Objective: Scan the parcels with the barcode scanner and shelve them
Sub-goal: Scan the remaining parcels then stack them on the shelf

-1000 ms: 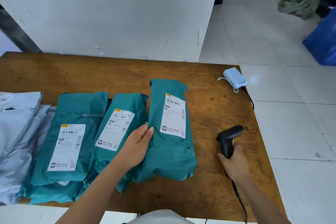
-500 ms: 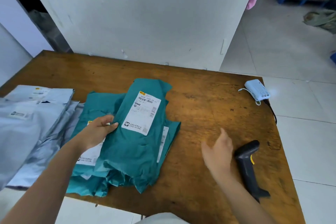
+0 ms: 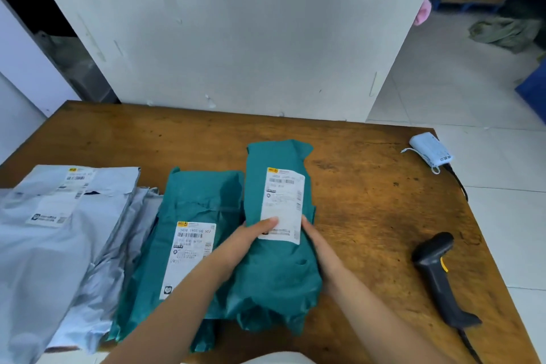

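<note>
A teal parcel (image 3: 279, 269) with a white label lies lengthwise near the middle of the wooden table (image 3: 369, 201). My left hand (image 3: 245, 241) grips its left side with the thumb on the label. My right hand (image 3: 317, 242) holds its right edge. A second teal parcel (image 3: 204, 204) with a barcode label lies just left of it, partly under my left forearm. More teal wrapping shows beneath both. The black barcode scanner (image 3: 440, 275) lies on the table to the right, apart from both hands.
A stack of grey poly mailers (image 3: 59, 239) covers the table's left end. A small white device (image 3: 430, 150) with a cable sits at the far right corner. A white partition (image 3: 236, 32) stands behind the table. Tiled floor lies to the right.
My right hand let go of the scanner, which now lies on the table, and moved left onto the teal parcel. My left hand shifted that parcel back to the right.
</note>
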Demonstrator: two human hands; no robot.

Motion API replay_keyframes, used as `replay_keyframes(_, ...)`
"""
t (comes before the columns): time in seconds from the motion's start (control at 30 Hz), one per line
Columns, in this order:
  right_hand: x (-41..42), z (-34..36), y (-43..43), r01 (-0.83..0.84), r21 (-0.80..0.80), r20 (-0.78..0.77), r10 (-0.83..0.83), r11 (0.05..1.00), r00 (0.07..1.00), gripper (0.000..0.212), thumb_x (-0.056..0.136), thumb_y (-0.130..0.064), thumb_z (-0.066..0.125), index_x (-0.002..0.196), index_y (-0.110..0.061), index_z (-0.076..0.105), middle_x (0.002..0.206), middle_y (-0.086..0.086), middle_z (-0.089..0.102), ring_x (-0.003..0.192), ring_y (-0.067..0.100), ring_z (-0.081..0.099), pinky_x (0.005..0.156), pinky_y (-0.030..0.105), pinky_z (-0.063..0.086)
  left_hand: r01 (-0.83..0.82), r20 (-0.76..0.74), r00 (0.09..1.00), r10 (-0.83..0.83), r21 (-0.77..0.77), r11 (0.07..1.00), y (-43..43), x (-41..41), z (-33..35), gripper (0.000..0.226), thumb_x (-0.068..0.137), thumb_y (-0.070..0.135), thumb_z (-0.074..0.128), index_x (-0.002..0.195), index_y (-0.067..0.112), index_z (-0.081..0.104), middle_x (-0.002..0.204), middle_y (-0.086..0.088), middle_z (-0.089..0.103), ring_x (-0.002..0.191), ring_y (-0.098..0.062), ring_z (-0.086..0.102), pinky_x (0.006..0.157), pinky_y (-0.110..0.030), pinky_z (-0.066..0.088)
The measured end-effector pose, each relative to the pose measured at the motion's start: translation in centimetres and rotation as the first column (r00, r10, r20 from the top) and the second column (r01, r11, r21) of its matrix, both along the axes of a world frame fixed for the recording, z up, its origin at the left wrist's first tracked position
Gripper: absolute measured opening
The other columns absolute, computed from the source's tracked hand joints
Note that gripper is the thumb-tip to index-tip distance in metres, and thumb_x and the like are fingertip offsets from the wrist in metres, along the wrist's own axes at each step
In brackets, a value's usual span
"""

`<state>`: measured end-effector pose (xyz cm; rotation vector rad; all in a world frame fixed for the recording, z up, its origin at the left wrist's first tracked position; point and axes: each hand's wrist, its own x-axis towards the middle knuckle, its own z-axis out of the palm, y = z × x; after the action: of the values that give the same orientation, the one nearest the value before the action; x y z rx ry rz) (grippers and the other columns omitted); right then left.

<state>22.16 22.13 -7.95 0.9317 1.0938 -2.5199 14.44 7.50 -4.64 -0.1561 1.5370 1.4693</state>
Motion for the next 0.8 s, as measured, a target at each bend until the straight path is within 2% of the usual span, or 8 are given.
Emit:
replay_keyframes(0.07, -0.4, -0.2, 0.3, 0.063, -0.044, -0.038, -0.065, 0.997, 0.997, 0.056, 0.077, -0.045, 0.062, 0.121, -0.012, 0.062, 0.102, 0.015, 0.075, 0.086, 0.026, 0.073, 0.073, 0.035, 0.06, 0.016, -0.025, 1.0, -0.015, 0.037, 0.999, 0.9, 0.4, -0.3, 0.068, 0.067, 0.047, 0.076, 0.128, 0.024, 0.055, 0.113, 0.0, 0.071, 0.102, -0.02, 0.069, 0.094, -0.037, 0.052)
replay_keyframes(0.17, -0.9, -0.7, 0.0, 0.062, -0.102, -0.085, -0.071, 0.993, 0.994, 0.08, 0.039, -0.045, 0.093, 0.107, -0.009, 0.072, 0.099, 0.018, 0.075, 0.081, 0.027, 0.074, 0.066, 0.034, 0.061, -0.017, -0.021, 1.0, 0.019, 0.074, 0.997, 1.0, 0.0, -0.6, 0.085, 0.057, 0.052, 0.079, 0.132, 0.026, 0.05, 0.116, 0.001, 0.07, 0.104, -0.019, 0.068, 0.098, -0.041, 0.05)
replay_keyframes(0.27, -0.6, -0.8, -0.3, 0.036, -0.037, -0.064, -0.038, 0.999, 0.997, 0.054, 0.069, -0.045, 0.077, 0.11, -0.01, 0.071, 0.099, 0.016, 0.075, 0.081, 0.027, 0.074, 0.065, 0.034, 0.06, 0.003, 0.017, 1.0, -0.006, 0.128, 0.992, 0.0, -0.6, -1.0, 0.079, 0.061, 0.053, 0.078, 0.131, 0.025, 0.053, 0.118, 0.0, 0.069, 0.107, -0.021, 0.067, 0.1, -0.043, 0.048)
replay_keyframes(0.33, -0.7, -0.1, 0.2, 0.083, 0.049, 0.004, -0.083, 0.995, 0.997, 0.051, 0.079, -0.046, 0.063, 0.118, -0.013, 0.066, 0.108, 0.015, 0.073, 0.09, 0.028, 0.072, 0.075, 0.037, 0.059, -0.038, -0.021, 0.999, 0.042, 0.139, 0.99, -0.6, -1.2, -1.1, 0.077, 0.063, 0.057, 0.075, 0.129, 0.025, 0.054, 0.12, 0.001, 0.068, 0.109, -0.02, 0.066, 0.1, -0.042, 0.048)
replay_keyframes(0.43, -1.2, 2.0, 1.4, 0.134, 0.345, 0.019, -0.15, 0.929, 0.989, 0.097, 0.053, -0.063, 0.077, 0.136, -0.021, 0.051, 0.138, 0.006, 0.056, 0.124, 0.024, 0.054, 0.107, 0.045, 0.041, -0.166, -0.187, 0.968, 0.165, 0.01, 0.986, -1.8, -2.2, -0.5, 0.099, 0.051, 0.079, 0.067, 0.133, 0.026, 0.049, 0.133, 0.005, 0.058, 0.121, -0.018, 0.056, 0.106, -0.044, 0.041)
replay_keyframes(0.53, -1.8, 5.6, 1.9, 0.081, 0.629, -0.046, -0.067, 0.773, 0.997, 0.069, 0.082, -0.042, 0.068, 0.142, -0.019, 0.042, 0.146, 0.0, 0.045, 0.133, 0.018, 0.043, 0.109, 0.032, 0.035, -0.205, -0.414, 0.9, 0.139, -0.12, 0.971, -3.5, -2.6, 0.9, 0.074, 0.074, 0.069, 0.053, 0.131, 0.022, 0.05, 0.13, 0.006, 0.056, 0.12, -0.013, 0.052, 0.107, -0.037, 0.038)
replay_keyframes(0.63, -2.5, 8.6, 1.5, 0.017, 0.835, -0.078, 0.089, 0.55, 0.993, 0.047, 0.092, -0.018, 0.06, 0.138, -0.014, 0.048, 0.132, -0.005, 0.053, 0.117, 0.009, 0.05, 0.082, 0.009, 0.042, -0.136, -0.63, 0.775, -0.053, -0.247, 0.959, -5.2, -3.1, 2.7, 0.036, 0.099, 0.031, 0.042, 0.127, 0.012, 0.053, 0.104, 0.0, 0.058, 0.089, -0.01, 0.055, 0.077, -0.02, 0.041)
replay_keyframes(0.8, -1.7, 11.7, -2.2, -0.016, 0.997, -0.01, 0.329, 0.076, 0.944, 0.041, 0.093, -0.026, 0.057, 0.133, -0.02, 0.052, 0.135, 0.0, 0.056, 0.124, 0.017, 0.052, 0.097, 0.032, 0.045, -0.195, -0.783, 0.563, -0.264, -0.437, 0.878, -9.5, -2.7, 6.3, 0.035, 0.098, 0.019, 0.043, 0.132, 0.01, 0.049, 0.129, -0.009, 0.057, 0.109, -0.021, 0.055, 0.088, -0.028, 0.045)
